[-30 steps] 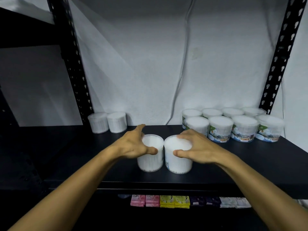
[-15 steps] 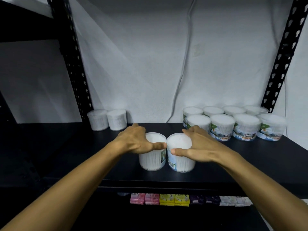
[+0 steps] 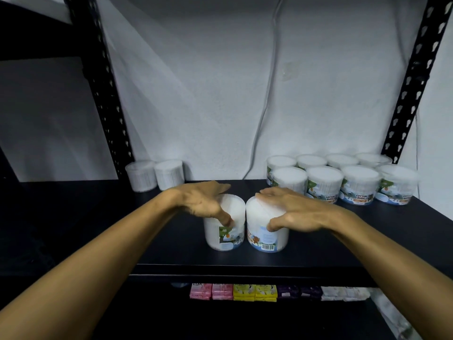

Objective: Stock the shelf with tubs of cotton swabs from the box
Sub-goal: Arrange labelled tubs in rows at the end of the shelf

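- Head view, centre frame: left hand (image 3: 203, 202) grips left tub (image 3: 224, 229) from above; right hand (image 3: 291, 214) grips right tub (image 3: 267, 231).
- Tubs upright, touching, directly beneath fingers; stocked rows (image 3: 343, 180) lie right, nearer the right hand.

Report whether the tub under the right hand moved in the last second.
Yes: the tub turned in place, label swinging rightward to the front; against the shelf edge it barely shifted.

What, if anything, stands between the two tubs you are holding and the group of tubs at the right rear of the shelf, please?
Nothing visible does. Bare black shelf lies between the two held white plastic tubs and the stocked group of labelled white tubs.
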Demonstrator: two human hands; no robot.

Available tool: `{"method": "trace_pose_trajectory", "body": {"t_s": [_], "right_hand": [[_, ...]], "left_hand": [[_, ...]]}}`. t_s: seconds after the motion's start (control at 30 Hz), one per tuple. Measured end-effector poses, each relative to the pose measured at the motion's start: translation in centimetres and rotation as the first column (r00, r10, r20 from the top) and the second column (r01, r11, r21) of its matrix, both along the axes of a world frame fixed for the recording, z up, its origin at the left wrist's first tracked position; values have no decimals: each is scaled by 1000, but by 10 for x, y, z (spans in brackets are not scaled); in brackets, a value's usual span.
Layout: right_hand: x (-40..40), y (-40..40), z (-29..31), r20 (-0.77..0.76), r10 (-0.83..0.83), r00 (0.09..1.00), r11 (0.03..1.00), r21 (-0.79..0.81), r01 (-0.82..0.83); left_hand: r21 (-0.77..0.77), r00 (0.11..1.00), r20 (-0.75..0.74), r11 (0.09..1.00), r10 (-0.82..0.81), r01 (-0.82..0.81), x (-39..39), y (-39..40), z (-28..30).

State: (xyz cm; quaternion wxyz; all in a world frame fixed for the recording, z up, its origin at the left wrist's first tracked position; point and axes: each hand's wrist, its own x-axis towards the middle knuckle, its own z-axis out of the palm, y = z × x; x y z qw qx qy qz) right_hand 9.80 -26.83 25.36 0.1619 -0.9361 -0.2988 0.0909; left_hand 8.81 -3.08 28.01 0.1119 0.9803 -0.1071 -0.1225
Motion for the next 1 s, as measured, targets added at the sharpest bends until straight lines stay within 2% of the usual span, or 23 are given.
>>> {"method": "trace_pose_trajectory", "body": {"t_s": [0.1, 0.2, 0.3, 0.43, 0.57, 0.67, 0.83, 0.9, 1.0], "right_hand": [[2, -4, -2, 44, -85, 995, 995, 58, 82], [2, -1, -4, 186, -209, 960, 976, -21, 216], [1, 6, -2, 172, -255, 952, 964, -26, 263], [2, 8, 5, 120, -223, 967, 975, 21, 222], [5, 9, 8, 57, -137, 989, 990, 44, 134], [6, 7, 7, -9, -117, 993, 993, -15, 117], [8, 4, 5, -72, -52, 996, 999, 2, 52], [6, 1, 1, -85, -52, 995, 997, 45, 56], [0, -7, -9, -16, -110, 994, 977, 184, 111]], "left_hand": [[59, 991, 87, 993, 101, -106, -5, -2, -3], [138, 967, 176, 968, 183, -209, -6, -5, -7], [119, 965, 143, 964, 220, -237, -2, -9, -9], [95, 978, 69, 974, 198, -204, 3, -13, -5], [94, 996, -3, 992, 90, -89, 3, -14, 4], [72, 1000, -6, 997, 23, -23, -1, -11, 5], [43, 999, -4, 998, -38, 38, 0, -5, 1], [56, 1000, 14, 998, -5, 5, -5, -2, 1], [7, 982, 149, 993, 115, -117, -15, 0, -8]]}}
